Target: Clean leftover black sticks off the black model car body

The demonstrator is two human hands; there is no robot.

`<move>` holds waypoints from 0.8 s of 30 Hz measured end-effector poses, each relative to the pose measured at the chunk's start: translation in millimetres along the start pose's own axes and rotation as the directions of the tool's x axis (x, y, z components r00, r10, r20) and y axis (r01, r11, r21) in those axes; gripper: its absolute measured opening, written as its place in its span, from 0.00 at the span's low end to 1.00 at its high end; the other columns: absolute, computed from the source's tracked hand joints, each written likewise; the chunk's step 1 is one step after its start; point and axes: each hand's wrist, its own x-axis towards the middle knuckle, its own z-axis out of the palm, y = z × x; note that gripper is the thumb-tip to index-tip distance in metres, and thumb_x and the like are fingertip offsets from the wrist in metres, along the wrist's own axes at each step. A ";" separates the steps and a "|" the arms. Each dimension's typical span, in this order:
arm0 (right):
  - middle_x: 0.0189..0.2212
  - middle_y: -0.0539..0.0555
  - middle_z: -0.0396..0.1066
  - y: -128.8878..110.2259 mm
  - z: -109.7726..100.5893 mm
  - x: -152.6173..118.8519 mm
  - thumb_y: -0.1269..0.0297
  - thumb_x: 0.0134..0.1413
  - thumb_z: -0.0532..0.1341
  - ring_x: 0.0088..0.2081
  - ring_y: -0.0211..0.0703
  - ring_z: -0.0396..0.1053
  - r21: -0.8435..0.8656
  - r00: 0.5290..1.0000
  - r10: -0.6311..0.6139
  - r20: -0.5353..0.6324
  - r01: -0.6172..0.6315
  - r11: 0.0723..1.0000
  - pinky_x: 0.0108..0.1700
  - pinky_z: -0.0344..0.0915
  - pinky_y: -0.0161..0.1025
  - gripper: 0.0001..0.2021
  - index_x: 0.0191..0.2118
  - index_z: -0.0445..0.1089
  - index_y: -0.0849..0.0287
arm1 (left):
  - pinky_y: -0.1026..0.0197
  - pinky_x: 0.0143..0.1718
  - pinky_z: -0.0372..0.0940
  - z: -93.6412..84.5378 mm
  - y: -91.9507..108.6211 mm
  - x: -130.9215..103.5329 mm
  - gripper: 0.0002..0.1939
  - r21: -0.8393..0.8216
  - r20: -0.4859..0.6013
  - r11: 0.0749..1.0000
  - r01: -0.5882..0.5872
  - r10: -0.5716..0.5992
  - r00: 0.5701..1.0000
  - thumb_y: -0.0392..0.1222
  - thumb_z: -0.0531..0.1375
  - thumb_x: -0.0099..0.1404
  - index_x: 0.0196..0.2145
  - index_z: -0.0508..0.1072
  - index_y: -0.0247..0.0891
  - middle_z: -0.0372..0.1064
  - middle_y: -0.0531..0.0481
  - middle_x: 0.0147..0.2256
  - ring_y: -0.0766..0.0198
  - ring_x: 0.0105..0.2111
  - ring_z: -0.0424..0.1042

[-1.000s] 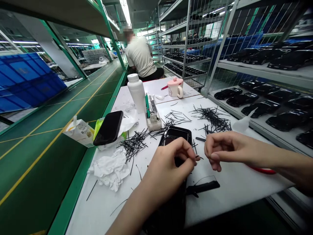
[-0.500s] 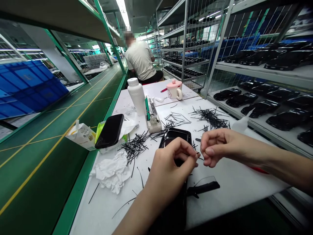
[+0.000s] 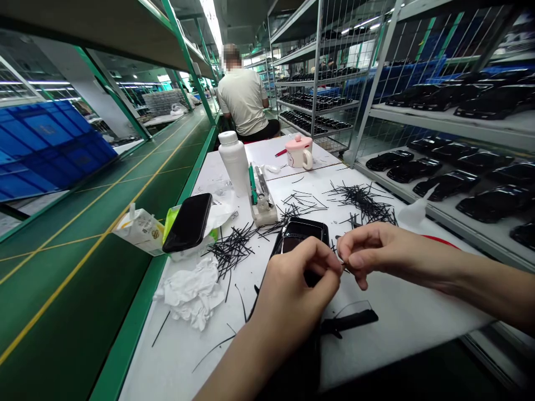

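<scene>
My left hand [image 3: 298, 287] is closed in a pinch over a glossy black model car body [image 3: 307, 229], and its wrist hides much of the body. A small dark sliver shows at its fingertips, too small to name. My right hand [image 3: 370, 253] is closed too, its thumb and fingers meeting the left fingertips; what it holds, if anything, I cannot make out. Below the hands a flat black piece with a clear film edge [image 3: 353, 322] lies on the white table [image 3: 401, 328]. Piles of thin black strips [image 3: 234, 248] are around the car body.
A phone [image 3: 188, 223], a drink carton [image 3: 137, 231], crumpled tissue [image 3: 192, 292], a white bottle [image 3: 234, 161], a tool holder [image 3: 264, 211] and a lidded mug [image 3: 298, 153] stand or lie about. Racks of black car bodies [image 3: 445, 184] line the right; a conveyor [image 3: 83, 267] runs left. A person [image 3: 242, 100] sits ahead.
My right hand has moved left, and its fingertips now meet those of my left hand. The left hand has barely shifted. The person ahead has straightened and turned.
</scene>
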 end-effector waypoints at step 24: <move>0.27 0.50 0.75 -2.5 -1.1 1.5 0.58 0.55 0.70 0.32 0.36 0.71 -0.204 1.000 -0.014 0.012 0.016 0.979 0.40 0.66 0.34 0.10 0.34 0.76 0.60 | 0.72 0.30 0.61 -1.6 -0.9 1.2 0.07 0.118 0.009 0.990 -0.083 0.083 0.997 0.29 0.59 0.62 0.30 0.70 0.39 0.71 0.59 0.26 0.73 0.26 0.69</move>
